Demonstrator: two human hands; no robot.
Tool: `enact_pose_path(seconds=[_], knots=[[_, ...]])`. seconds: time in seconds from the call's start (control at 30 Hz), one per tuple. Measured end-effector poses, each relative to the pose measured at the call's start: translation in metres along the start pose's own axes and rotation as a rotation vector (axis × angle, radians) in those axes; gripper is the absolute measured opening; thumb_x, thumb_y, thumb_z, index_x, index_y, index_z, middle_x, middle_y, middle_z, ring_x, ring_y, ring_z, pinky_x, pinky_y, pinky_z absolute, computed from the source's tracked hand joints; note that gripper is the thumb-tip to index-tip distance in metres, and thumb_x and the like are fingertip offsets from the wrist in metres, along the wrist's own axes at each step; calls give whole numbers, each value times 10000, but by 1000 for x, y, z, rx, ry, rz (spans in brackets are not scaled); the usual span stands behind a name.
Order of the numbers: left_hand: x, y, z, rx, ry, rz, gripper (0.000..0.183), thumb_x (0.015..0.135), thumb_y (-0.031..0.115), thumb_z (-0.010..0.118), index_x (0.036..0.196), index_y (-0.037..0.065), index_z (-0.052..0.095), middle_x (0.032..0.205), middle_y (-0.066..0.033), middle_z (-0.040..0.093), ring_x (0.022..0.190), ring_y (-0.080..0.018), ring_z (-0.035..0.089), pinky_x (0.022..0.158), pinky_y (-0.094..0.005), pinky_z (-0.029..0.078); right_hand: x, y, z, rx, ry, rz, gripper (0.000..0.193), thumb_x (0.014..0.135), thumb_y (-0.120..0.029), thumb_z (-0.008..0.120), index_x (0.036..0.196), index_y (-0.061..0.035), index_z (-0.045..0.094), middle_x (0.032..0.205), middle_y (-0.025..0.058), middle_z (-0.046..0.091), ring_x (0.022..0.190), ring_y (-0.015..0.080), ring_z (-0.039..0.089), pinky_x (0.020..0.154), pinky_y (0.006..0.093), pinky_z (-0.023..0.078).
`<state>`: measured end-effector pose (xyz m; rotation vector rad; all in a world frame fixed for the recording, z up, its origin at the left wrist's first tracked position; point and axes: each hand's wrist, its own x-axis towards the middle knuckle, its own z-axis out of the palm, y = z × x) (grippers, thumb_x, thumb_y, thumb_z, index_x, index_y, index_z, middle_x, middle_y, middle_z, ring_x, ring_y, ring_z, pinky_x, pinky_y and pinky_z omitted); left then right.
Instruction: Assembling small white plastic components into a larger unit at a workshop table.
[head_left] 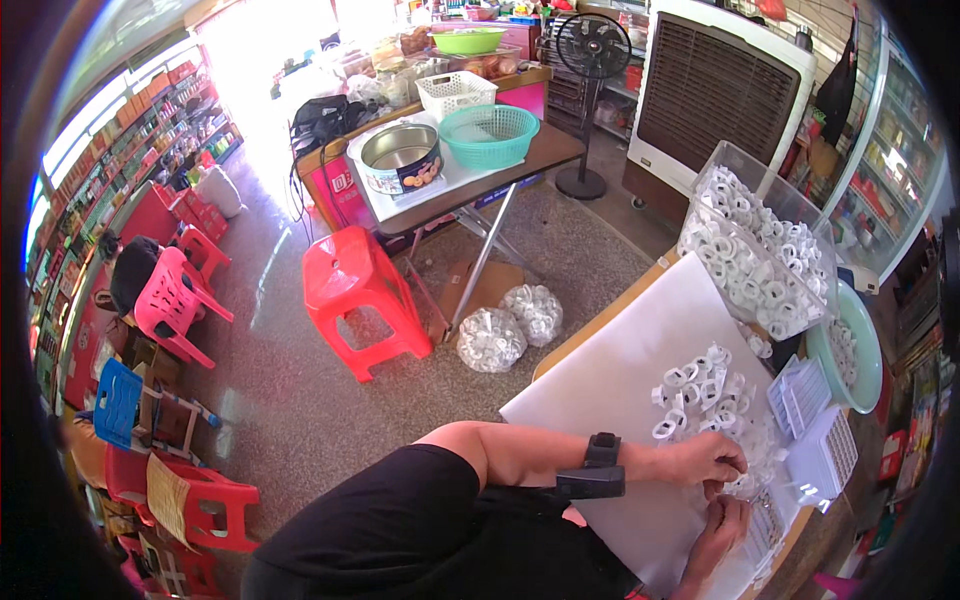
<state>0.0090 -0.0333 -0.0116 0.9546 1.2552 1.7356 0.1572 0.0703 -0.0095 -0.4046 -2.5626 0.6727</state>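
My left hand [708,460] reaches across the white sheet [620,380] on the table, a black band on its wrist, fingers curled on a small white ring-shaped part at the edge of a loose pile of such parts [700,395]. My right hand [725,525] sits just below it, fingers bent against a white gridded tray [765,530]; what it grips is too small to tell. The two hands almost touch.
A clear bin [760,250] full of white rings stands at the table's far end, beside a green bowl [850,350] and two white gridded trays [815,440]. Two bags of rings [510,325] lie on the floor near a red stool [355,295] and a folding table [470,170].
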Motion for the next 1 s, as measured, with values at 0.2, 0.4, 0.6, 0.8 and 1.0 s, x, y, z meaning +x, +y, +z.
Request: enact_pose_path(seconds=[0.2, 0.4, 0.6, 0.8, 1.0], knots=[[-2, 6, 1, -17, 7, -1, 161, 884, 30, 552, 991, -90, 561, 773, -83, 614, 606, -143, 646, 539, -267, 534, -2, -9, -4, 29, 3, 66, 113, 832, -54, 519, 855, 41, 578, 836, 150, 538, 796, 308, 536, 703, 397, 416], [-3, 7, 1, -21, 7, -34, 175, 896, 40, 543, 1026, -77, 547, 809, -68, 600, 623, -115, 618, 573, -253, 515, -2, -4, -3, 37, 20, -7, 126, 845, -30, 509, 895, 51, 591, 857, 145, 542, 813, 303, 541, 716, 384, 421], [-2, 6, 1, -27, -7, -44, 161, 883, 30, 555, 1001, -80, 552, 819, -78, 605, 627, -130, 634, 561, -255, 525, -3, -6, -5, 26, 5, -2, 133, 847, -32, 510, 904, 48, 600, 847, 148, 544, 801, 306, 538, 711, 385, 418], [-3, 7, 1, -14, -10, -51, 162, 887, 41, 551, 1008, -66, 558, 812, -66, 616, 640, -115, 634, 580, -247, 522, -3, 0, -6, 56, 2, 16, 112, 830, -25, 509, 885, 42, 580, 803, 152, 541, 767, 315, 531, 686, 399, 410], [0, 1, -2, 13, -57, -77, 168, 888, 54, 553, 1017, -53, 569, 801, -78, 624, 634, -129, 646, 584, -250, 528, -2, 6, -6, 218, 136, 211, 98, 840, -49, 545, 898, 26, 571, 880, 128, 602, 835, 273, 568, 778, 388, 447]])
